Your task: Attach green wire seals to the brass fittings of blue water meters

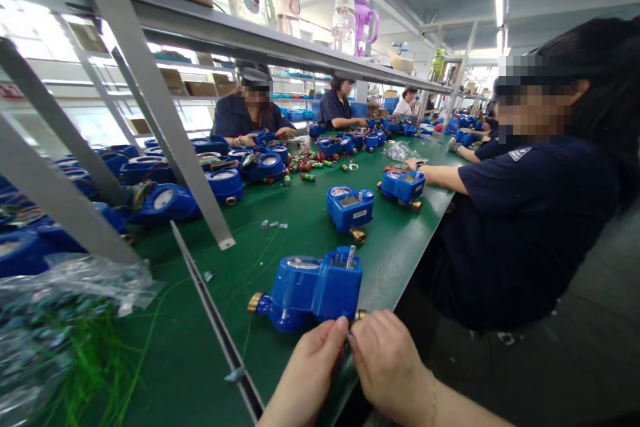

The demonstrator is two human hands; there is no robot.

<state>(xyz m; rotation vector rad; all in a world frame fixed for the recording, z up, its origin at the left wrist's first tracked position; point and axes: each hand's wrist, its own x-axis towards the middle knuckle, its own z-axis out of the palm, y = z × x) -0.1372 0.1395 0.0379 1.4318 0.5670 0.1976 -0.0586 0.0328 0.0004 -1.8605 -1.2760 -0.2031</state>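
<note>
A blue water meter [313, 287] with brass ends sits on the green table, just beyond my hands. My left hand [320, 353] is closed, thumb and fingers pinched together near the meter's lower right corner. Beside it, my right hand [383, 353] is closed too, its fingertips meeting those of my left hand. Something small and bluish shows between the fingertips, too small to make out. A brass end of the meter shows just behind my right fingers.
Two more blue meters [350, 208] [403, 185] stand farther along the green table [250, 240]. A plastic bag [75, 287] with green strands lies left, by a metal strip [215, 317]. Shelf posts [170, 113] rise at left. A person [525, 213] sits at right; others work behind.
</note>
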